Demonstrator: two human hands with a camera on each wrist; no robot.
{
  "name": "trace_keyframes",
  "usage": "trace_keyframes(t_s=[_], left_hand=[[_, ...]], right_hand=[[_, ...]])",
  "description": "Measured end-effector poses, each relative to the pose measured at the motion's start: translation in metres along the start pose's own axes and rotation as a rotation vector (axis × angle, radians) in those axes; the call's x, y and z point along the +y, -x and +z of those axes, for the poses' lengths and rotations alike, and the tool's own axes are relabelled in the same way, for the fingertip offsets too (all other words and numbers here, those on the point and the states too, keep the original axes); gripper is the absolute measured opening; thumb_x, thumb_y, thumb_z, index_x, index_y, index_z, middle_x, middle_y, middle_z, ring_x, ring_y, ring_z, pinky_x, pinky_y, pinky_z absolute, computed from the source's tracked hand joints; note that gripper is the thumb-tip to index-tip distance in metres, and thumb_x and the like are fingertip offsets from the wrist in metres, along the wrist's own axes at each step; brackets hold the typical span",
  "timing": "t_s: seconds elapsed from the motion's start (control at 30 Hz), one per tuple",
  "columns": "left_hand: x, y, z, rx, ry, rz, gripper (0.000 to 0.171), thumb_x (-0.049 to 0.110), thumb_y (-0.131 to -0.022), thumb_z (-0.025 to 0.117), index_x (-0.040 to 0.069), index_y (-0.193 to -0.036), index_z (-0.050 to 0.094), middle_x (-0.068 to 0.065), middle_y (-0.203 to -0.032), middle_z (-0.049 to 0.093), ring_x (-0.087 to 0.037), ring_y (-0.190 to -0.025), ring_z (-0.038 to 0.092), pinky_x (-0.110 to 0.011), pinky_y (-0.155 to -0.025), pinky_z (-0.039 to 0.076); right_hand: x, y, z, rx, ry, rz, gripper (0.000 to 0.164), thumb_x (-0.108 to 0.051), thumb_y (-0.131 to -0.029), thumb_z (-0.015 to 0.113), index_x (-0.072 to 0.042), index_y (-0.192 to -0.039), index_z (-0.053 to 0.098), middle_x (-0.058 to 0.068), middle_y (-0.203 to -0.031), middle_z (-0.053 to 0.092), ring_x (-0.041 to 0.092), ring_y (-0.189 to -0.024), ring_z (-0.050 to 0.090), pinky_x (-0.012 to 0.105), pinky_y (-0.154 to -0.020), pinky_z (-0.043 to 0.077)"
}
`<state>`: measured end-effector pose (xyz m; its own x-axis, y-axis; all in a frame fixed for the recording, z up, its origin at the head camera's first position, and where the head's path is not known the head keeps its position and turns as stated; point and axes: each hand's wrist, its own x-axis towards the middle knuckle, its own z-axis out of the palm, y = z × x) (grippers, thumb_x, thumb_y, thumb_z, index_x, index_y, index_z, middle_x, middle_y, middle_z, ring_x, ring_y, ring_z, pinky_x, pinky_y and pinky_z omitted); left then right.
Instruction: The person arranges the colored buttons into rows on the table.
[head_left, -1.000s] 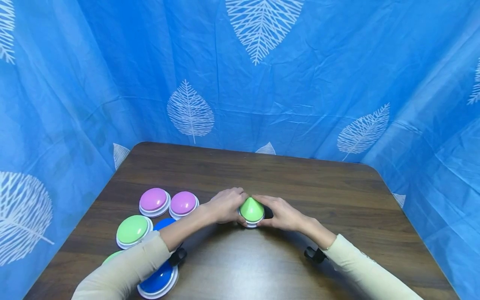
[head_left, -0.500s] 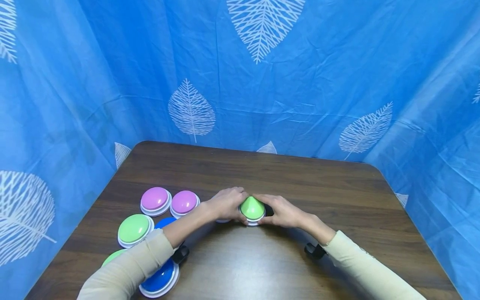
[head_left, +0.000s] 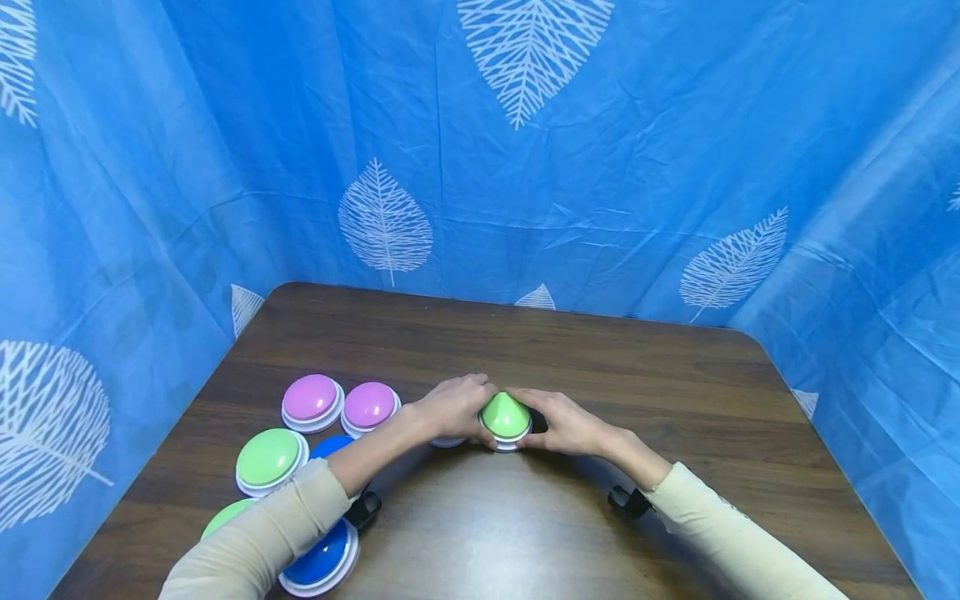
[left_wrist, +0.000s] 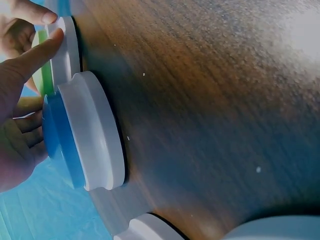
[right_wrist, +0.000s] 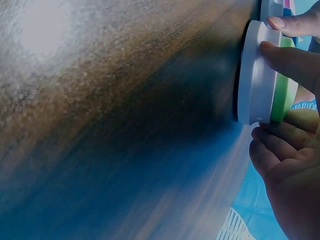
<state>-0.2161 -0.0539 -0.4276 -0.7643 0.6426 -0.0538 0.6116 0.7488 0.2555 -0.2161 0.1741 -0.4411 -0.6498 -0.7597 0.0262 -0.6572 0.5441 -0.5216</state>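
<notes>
In the head view a push button with a green top (head_left: 506,415) and white base sits mid-table between both hands. My left hand (head_left: 456,408) grips its left side, the thumb on the white base. From the right, my right hand (head_left: 561,422) holds the same button, thumb on the near side of the base and fingers round the far side. Close beside it, under the left hand, stands a blue push button (left_wrist: 62,137), mostly hidden in the head view. The left fingers pass behind this blue button in the left wrist view.
Two pink buttons (head_left: 311,397) stand at the left of the wooden table (head_left: 637,367). Nearer are green buttons (head_left: 267,458) and blue buttons (head_left: 318,557), partly covered by the left sleeve. A blue leaf-patterned curtain (head_left: 615,167) hangs round the table.
Both hands stay round the green button with almost no movement. A bit of white button base has come into sight beneath the left hand; the head view has shifted slightly.
</notes>
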Motion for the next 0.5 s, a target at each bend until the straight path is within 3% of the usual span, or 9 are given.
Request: trace_keyframes(t_s=[0.2,0.5], left_hand=[[-0.001,0.007,-0.004,0.016,0.019,0.005,0.071,0.052,-0.072,0.085,0.008,-0.124,0.064,0.0,-0.101,0.057,-0.015,-0.092,0.055,-0.03,-0.078,0.051],[-0.012,0.032,-0.02,0.086,-0.014,-0.039,0.081,0.052,-0.074,0.083,0.0,-0.131,0.059,-0.01,-0.114,0.06,-0.023,-0.103,0.059,-0.037,-0.087,0.053]], right_hand=[[-0.001,-0.002,-0.001,0.006,-0.006,0.003,0.08,-0.027,-0.084,0.08,0.0,-0.148,0.04,0.015,-0.144,0.051,0.026,-0.126,0.053,0.043,-0.1,0.047],[-0.013,-0.018,-0.003,0.039,0.032,-0.006,0.083,-0.036,-0.084,0.08,0.002,-0.147,0.042,0.017,-0.143,0.051,0.025,-0.123,0.055,0.04,-0.095,0.05]])
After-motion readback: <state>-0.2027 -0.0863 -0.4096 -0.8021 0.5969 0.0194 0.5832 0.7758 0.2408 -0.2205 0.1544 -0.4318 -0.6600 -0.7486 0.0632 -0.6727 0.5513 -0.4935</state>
